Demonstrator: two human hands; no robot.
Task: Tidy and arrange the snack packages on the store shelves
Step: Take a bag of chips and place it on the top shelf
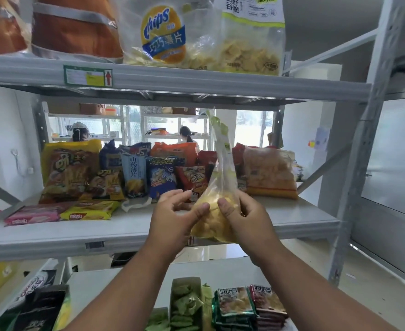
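Observation:
A clear bag of yellow chips (217, 177) with a green-and-white top stands tall in front of the middle shelf (53, 237). My left hand (175, 216) grips its lower left side and my right hand (244, 216) grips its lower right side, thumbs pressed into the bulging bottom. Behind the bag, a row of snack packages leans on the shelf: a large yellow bag (70, 170), a blue chip bag (161, 177), a red bag (193, 180) and a clear bag with an orange base (270, 173).
Flat pink (34, 215) and yellow wafer packs (89, 210) lie at the shelf's front left. The top shelf (196, 84) carries large chip bags (163, 34). Below are green packets in a carton (187, 304) and stacked packs (251, 306). A steel upright (364, 163) stands right. People are beyond the rack.

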